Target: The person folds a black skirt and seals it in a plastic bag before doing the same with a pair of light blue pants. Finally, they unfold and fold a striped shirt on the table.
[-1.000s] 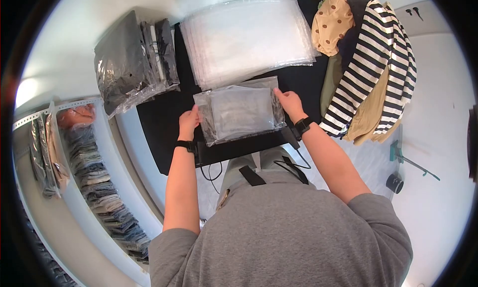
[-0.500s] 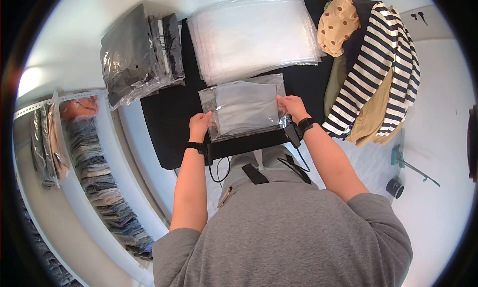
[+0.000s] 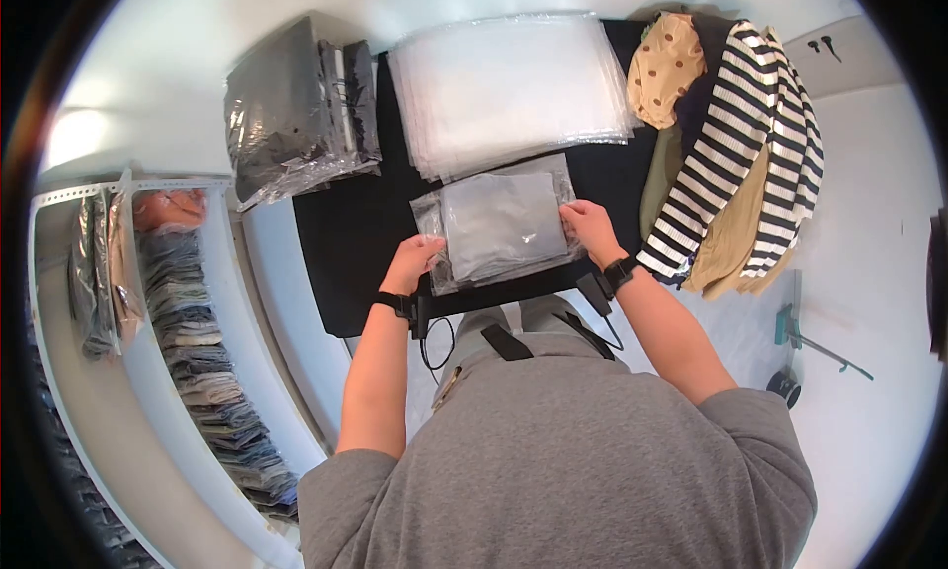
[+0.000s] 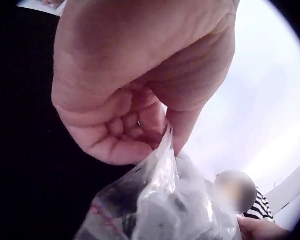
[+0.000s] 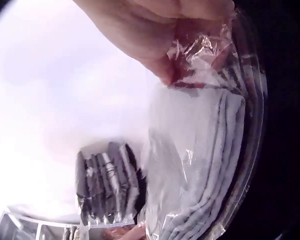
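Observation:
A folded light grey garment lies inside a clear plastic bag near the front of the black table. My left hand pinches the bag's left edge between thumb and fingers. In the left wrist view, the film rises in a peak into that pinch. At the opposite side, my right hand grips the bag's right edge, with crinkled film bunched under the fingers. The garment's stacked folds show through the plastic in the right wrist view.
Flat clear bags are stacked at the back of the black table. Bagged dark clothes stand at back left. Loose clothes, including a striped top, hang over the right side. A shelf holds packed garments on the left.
The right hand has shifted inward from the bag's upper right corner to its right edge, closer to the garment. The left hand still holds the left side. The head view has shifted slightly.

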Demonstrator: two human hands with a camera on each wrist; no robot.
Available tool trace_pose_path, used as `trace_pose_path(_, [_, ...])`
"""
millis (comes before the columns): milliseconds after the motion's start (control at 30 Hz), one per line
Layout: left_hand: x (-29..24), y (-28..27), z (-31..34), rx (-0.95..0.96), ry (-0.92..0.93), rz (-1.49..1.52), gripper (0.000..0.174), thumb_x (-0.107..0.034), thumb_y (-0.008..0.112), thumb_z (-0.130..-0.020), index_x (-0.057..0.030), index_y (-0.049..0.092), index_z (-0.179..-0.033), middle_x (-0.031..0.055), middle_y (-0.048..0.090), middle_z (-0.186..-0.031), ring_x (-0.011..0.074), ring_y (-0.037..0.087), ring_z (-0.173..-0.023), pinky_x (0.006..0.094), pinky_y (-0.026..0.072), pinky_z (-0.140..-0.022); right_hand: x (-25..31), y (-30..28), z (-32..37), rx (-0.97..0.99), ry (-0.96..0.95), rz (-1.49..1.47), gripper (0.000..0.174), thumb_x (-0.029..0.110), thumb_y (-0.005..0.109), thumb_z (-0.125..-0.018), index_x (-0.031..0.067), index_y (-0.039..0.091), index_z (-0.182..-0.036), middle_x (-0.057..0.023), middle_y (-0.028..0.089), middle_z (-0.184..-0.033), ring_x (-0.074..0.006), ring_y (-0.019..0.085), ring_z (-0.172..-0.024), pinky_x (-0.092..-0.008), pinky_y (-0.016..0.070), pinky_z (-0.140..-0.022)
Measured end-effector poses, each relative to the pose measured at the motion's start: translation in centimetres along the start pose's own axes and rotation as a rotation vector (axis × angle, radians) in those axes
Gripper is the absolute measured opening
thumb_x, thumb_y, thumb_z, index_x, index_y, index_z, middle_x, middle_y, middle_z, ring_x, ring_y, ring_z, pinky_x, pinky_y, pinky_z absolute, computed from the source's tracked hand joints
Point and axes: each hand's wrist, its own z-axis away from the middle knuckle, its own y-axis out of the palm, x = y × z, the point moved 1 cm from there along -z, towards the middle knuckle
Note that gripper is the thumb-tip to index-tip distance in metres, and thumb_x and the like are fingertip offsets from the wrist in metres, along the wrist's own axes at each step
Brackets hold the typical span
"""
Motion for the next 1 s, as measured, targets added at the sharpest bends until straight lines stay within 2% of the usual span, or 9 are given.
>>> trace_pose_path(67, [-1.1,0.3,1.5,0.02,0.097,0.028,0.013,-0.017,0.064,-0.083,-0.0054,0.062,-0.086,-0.0064,0.051,-0.064,0.0044,0.043,-0.053,0.0194,0.0323,-0.049,2.5,0.1,0.8,-0.001,-0.111,0.113,0.015,0.012,0.06,-0.083,-0.0021,0.063,-0.077,-0.001,0.056,-0.059,-0.0079,0.049,-0.051,-0.023,0.0369,-0.048])
trace_pose_path(267, [-5.6,0.2,9.2,0.035,0.322,0.372,0.013,-0.014,0.058,-0.086,-0.0029,0.06,-0.093,0.002,0.062,-0.085,0.0121,0.06,-0.078,0.0271,0.0491,-0.073,14.8,4.5,2.0,0.003,-0.343,0.388,0.018,0.015,0.062,-0.081,-0.0025,0.064,-0.077,-0.004,0.057,-0.057,-0.0088,0.051,-0.051,-0.0261,0.0408,-0.049])
trace_pose_path(467, [-11.2,-2.6,15.2,-0.081,0.522,0.573,0.014,-0.015,0.05,-0.09,-0.0051,0.056,-0.099,0.0015,0.061,-0.087,0.0119,0.058,-0.077,0.0302,0.0503,-0.07,28.8,15.0,1.4,0.223,-0.775,0.564,0.024,0.021,0.063,-0.08,-0.002,0.061,-0.073,-0.006,0.058,-0.059,-0.0128,0.053,-0.053,-0.0276,0.0425,-0.052])
trace_pose_path(567, [-16.1,-3.8,17.2,-0.215,0.846,0.667,0.013,-0.014,0.046,-0.092,-0.0063,0.055,-0.098,-0.0004,0.058,-0.078,0.0099,0.056,-0.069,0.0256,0.0456,-0.06,35.6,21.5,0.0,0.306,-0.912,0.638,0.026,0.025,0.063,-0.08,-0.0016,0.062,-0.077,-0.0086,0.061,-0.065,-0.0154,0.057,-0.06,-0.0292,0.045,-0.059])
trace_pose_path(667, [-19.1,-8.2,14.3,-0.162,1.128,0.697,0.011,-0.012,0.045,-0.092,-0.0071,0.055,-0.094,0.0,0.058,-0.076,0.0095,0.055,-0.065,0.0242,0.0436,-0.058,40.2,26.8,-3.0,0.345,-1.06,0.465,0.028,0.027,0.062,-0.081,0.0,0.063,-0.086,-0.0121,0.064,-0.077,-0.0183,0.06,-0.073,-0.03,0.0466,-0.068])
trace_pose_path(700, [-20.3,-8.3,13.3,-0.37,1.111,0.751,0.009,-0.01,0.046,-0.092,-0.0067,0.053,-0.09,-0.0004,0.055,-0.073,0.0092,0.055,-0.065,0.0238,0.044,-0.058,41.0,27.9,-4.0,0.099,-1.247,0.523,0.032,0.03,0.06,-0.083,0.0007,0.063,-0.095,-0.0144,0.065,-0.09,-0.0215,0.061,-0.086,-0.0312,0.0467,-0.076])
trace_pose_path(733, [-21.6,-9.5,11.6,-0.378,1.134,0.754,0.009,-0.01,0.046,-0.092,-0.0067,0.053,-0.09,-0.0004,0.055,-0.073,0.0092,0.055,-0.065,0.0238,0.044,-0.058,41.1,28.8,-4.3,0.111,-1.269,0.519,0.032,0.03,0.06,-0.083,0.0007,0.063,-0.095,-0.0144,0.065,-0.09,-0.0215,0.061,-0.086,-0.0312,0.0467,-0.076])
trace_pose_path(867, [-19.2,-13.3,2.8,-0.405,0.927,0.747,0.007,-0.01,0.046,-0.092,-0.0057,0.052,-0.09,0.0009,0.055,-0.078,0.0117,0.057,-0.071,0.0249,0.047,-0.061,34.5,24.9,-4.3,0.256,-1.039,0.576,0.032,0.03,0.058,-0.084,0.0009,0.062,-0.098,-0.0141,0.065,-0.092,-0.0246,0.061,-0.089,-0.0332,0.0468,-0.08])
trace_pose_path(1000, [-19.4,-11.7,3.5,-0.377,0.796,0.769,0.005,-0.01,0.047,-0.091,-0.0061,0.051,-0.092,0.0018,0.056,-0.082,0.0129,0.056,-0.072,0.0253,0.0491,-0.064,25.7,18.6,-4.1,0.359,-0.84,0.726,0.027,0.025,0.058,-0.085,0.0004,0.064,-0.094,-0.0137,0.065,-0.088,-0.0228,0.061,-0.083,-0.0322,0.0469,-0.075])
